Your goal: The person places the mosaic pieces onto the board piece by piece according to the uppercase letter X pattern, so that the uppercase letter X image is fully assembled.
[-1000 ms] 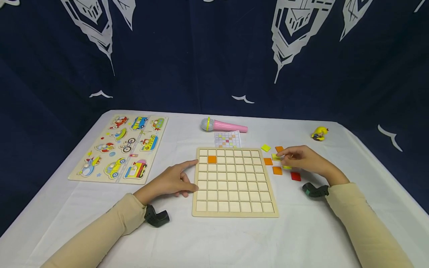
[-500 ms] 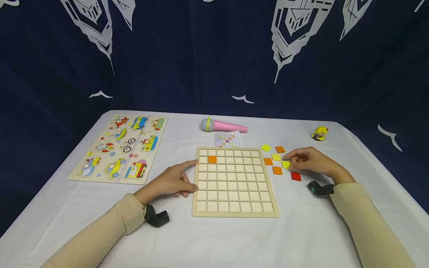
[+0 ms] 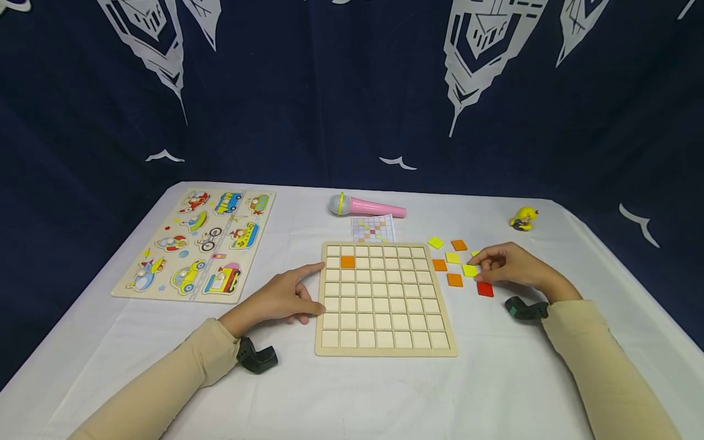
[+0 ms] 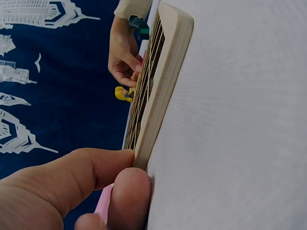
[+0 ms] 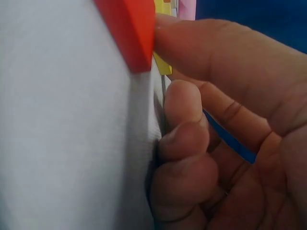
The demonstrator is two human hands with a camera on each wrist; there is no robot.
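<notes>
A wooden grid board [image 3: 385, 352] lies flat on the white table, with one orange tile [image 3: 348, 261] in its second row. My left hand [image 3: 283, 297] rests at the board's left side, index finger and thumb spread along the edge. Among loose tiles right of the board is my right hand [image 3: 511, 269], palm down with fingers bent. Its thumb is right at a red tile [image 3: 485, 289], which also shows large in the right wrist view. A yellow tile [image 3: 469, 270] lies in front of the fingers; another yellow tile [image 3: 475, 253] is partly hidden by the index fingertip.
Several more loose tiles, including an orange tile [image 3: 454, 280], lie beside the board. Behind it are a small colored-grid card [image 3: 373, 229] and a pink toy microphone [image 3: 379, 208]. A vehicle puzzle board [image 3: 192, 244] lies left; a yellow duck figure [image 3: 524, 219] stands back right.
My right hand first drew back to the right from the yellow tiles, then its thumb moved nearer the red tile. A partly hidden yellow tile now shows by the index fingertip. The left hand stays put.
</notes>
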